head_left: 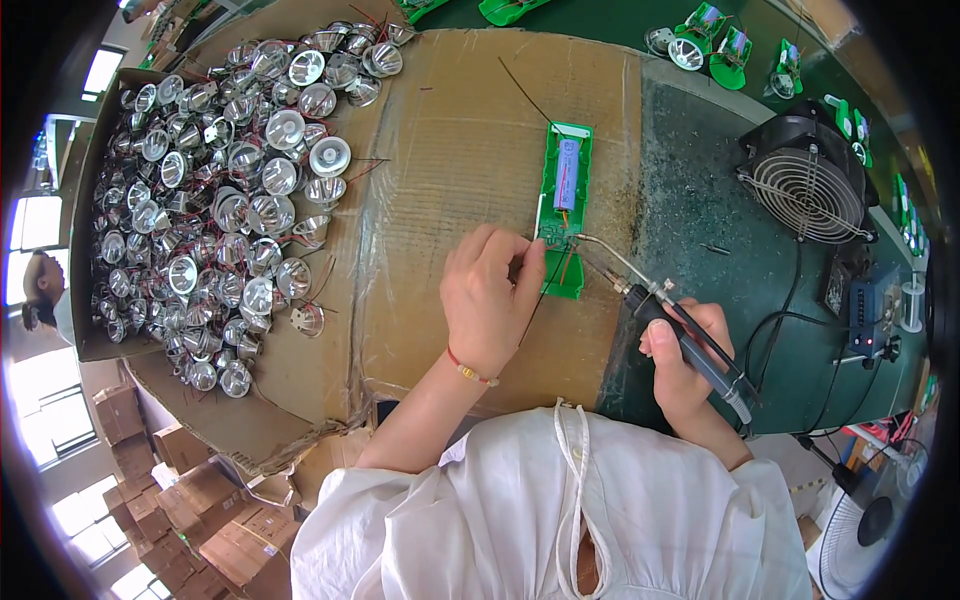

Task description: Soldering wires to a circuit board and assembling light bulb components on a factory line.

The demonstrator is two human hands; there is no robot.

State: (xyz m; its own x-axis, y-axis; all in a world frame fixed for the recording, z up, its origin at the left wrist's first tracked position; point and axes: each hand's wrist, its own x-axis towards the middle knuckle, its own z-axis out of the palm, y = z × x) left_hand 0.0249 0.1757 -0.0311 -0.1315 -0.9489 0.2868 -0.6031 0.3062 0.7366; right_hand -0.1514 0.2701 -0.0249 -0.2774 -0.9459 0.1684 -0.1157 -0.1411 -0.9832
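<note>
A green plastic housing (pixel 564 283) lies open on the cardboard, with a purple cylindrical battery (pixel 567 175) in its upper part. Below the battery sits a small circuit board (pixel 553 236) with thin wires around it. My left hand (pixel 487 290) rests at the housing's left edge, thumb and forefinger pinched by the board. A thin dark wire (pixel 533 318) trails down beside the thumb; the fingertips partly hide what they grip. My right hand (pixel 690 358) grips a soldering iron (pixel 690 345) with a curved metal feed tube (pixel 622 256); both tips point at the board.
A large carton (pixel 105 345) at left overflows with silvery lamp reflectors (pixel 270 213). A black fan (pixel 808 180) with a round grille and a blue control box (pixel 872 315) with cables stand at right. Several green housings with lamps (pixel 730 58) sit along the far edge.
</note>
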